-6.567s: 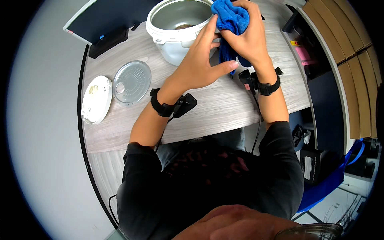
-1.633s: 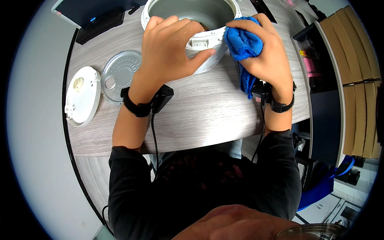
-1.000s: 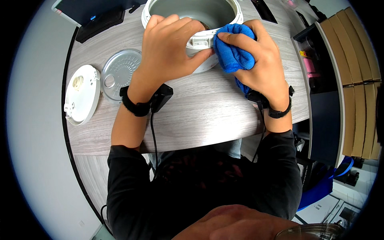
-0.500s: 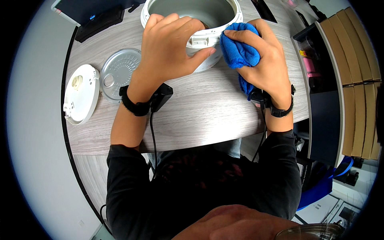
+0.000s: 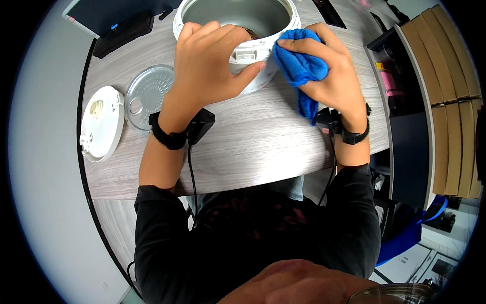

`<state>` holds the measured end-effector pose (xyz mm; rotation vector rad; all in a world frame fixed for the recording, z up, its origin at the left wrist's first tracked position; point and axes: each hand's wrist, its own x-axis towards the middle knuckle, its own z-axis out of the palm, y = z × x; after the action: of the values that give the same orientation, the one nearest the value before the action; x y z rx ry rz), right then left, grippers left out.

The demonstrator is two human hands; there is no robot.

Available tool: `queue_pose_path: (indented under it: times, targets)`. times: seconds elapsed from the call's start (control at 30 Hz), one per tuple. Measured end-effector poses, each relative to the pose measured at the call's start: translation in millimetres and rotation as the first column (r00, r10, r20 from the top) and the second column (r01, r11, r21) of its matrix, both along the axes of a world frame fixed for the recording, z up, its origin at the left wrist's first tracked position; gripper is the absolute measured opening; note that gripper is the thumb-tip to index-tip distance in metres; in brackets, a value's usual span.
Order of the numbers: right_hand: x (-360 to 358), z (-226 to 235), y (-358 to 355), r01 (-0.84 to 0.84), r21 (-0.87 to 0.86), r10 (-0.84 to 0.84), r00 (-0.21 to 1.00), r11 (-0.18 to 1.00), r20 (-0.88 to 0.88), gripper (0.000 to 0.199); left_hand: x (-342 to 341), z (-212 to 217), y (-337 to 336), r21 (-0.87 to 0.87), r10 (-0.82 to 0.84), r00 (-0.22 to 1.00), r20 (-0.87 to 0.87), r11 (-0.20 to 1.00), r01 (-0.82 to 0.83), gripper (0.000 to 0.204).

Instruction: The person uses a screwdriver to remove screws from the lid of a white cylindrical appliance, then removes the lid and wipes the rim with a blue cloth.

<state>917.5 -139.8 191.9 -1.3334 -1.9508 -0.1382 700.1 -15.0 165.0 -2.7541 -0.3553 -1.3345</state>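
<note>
At the near side, the pale wood-grain desk [image 5: 253, 137] lies bare between 2 forearms, each wearing a black wrist strap. To the left, a white lid [image 5: 104, 126] rests beside a round silver plate [image 5: 152, 96] with a hole in it. The 2 hands are apart. The right hand [image 5: 336, 68] clasps a bunched blue cloth [image 5: 301, 61] against the near right rim of the white pot [image 5: 276, 43], 1 end dangling toward the wrist. The left hand [image 5: 210, 63] arches over the pot's near left rim, thumb outside by a latch; whether it grips there cannot be told. The pot stands open, its grey inside showing. Far left, a dark monitor [image 5: 119, 17] faces the desk.
</note>
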Motion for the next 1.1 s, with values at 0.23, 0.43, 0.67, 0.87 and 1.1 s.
queue_pose_path:
  times: [0.23, 0.43, 0.67, 0.87, 1.1]
  targets:
    - [19, 2, 2, 0.063, 0.013, -0.063, 0.997, 0.998, 0.033, 0.053, 1, 4, 2, -0.01, -0.018, 1.0, -0.005, 1.0, 0.017, 0.033]
    - [37, -1, 13, 0.148, 0.034, -0.147, 0.989, 0.988, -0.026, 0.048, 0, 7, 3, -0.034, 0.008, 0.999, -0.045, 0.999, -0.01, 0.032]
    - [25, 3, 8, 0.132, 0.062, -0.134, 0.991, 0.989, 0.032, 0.047, 3, 9, 2, -0.01, 0.003, 1.0, 0.005, 1.0, -0.003, 0.032]
    - [14, 4, -1, 0.063, 0.035, -0.064, 0.997, 0.997, 0.052, 0.049, 2, 10, -2, 0.001, 0.002, 1.0, 0.003, 1.0, -0.002, 0.033]
    - [18, 11, -7, -0.015, -0.04, 0.011, 0.994, 0.999, -0.107, 0.05, -1, 8, -7, -0.066, -0.058, 0.998, -0.027, 0.996, 0.056, 0.034]
